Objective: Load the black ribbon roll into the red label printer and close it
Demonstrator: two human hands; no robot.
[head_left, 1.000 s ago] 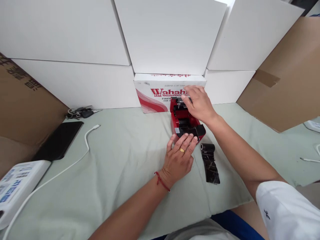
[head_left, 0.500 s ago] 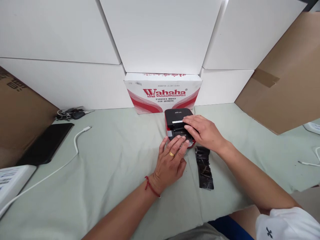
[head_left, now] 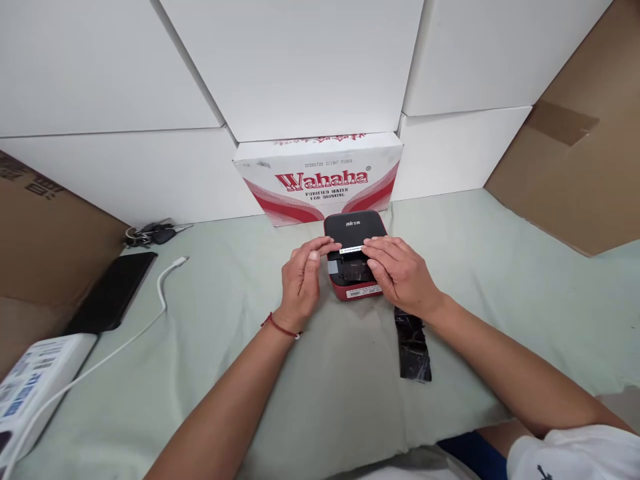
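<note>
A small black-and-red label printer [head_left: 356,231] stands on the cloth in front of me, with a white sticker across its dark lid and a recess with dark film at its front. My left hand [head_left: 303,273] has its fingertips on the lid's left edge, the thumb raised beside the fingers. From the other side, my right hand [head_left: 400,270] grips the lid's right part, its fingers lying on the top and its thumb lower near the recess. A strip of crinkled black ribbon [head_left: 413,347] lies on the cloth under my right wrist; its upper end is hidden.
Behind the printer stands a white-and-red water carton [head_left: 320,180] against white boxes. At left are a black phone [head_left: 114,293], keys [head_left: 155,232], a white cable [head_left: 161,287] and a white power strip [head_left: 47,380]. A cardboard panel [head_left: 575,173] rises at right.
My left hand has moved from the printer's front up to the lid's left edge, uncovering the red front. My right hand stays at the lid. The view has shifted slightly.
</note>
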